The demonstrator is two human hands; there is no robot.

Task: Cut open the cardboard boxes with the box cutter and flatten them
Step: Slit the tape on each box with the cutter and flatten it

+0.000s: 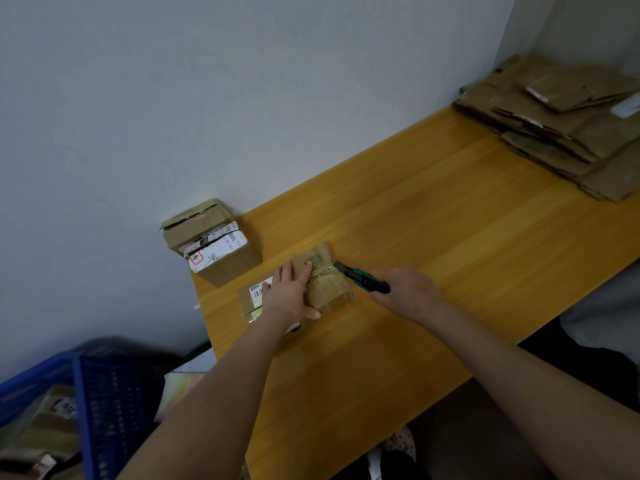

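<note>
Yellow wood of the table [450,237] runs from the lower middle of the frame to the upper right, with a pale grey wall [173,98] behind it.

From the head view, the small taped box [329,289] I am working on lies a little left of the frame's centre. Its long axis runs from a white label at the left to a tape-wrapped end at the right. My left hand [289,294] lies flat on its top, fingers straight and pressing down, thumb out toward the near edge. My right hand [405,289] is just right of the box, fingers curled round the handle of the green and black box cutter [362,278]. The cutter points up and left, so the blade end meets the box's taped right end near its far corner. I cannot tell whether the blade is in the tape yet or only beside it.

What matters for the cut, as I judge it, is that the blade comes at the box from the right and my left fingertips lie close to the tape it would follow. I should keep them clear of that line.

A second box [214,247] stands against the wall at the table's left corner, uncut. A stack of flattened cardboard [561,126] sits at the upper right, and a blue basket [104,393] at the lower left holds more parcels.
</note>
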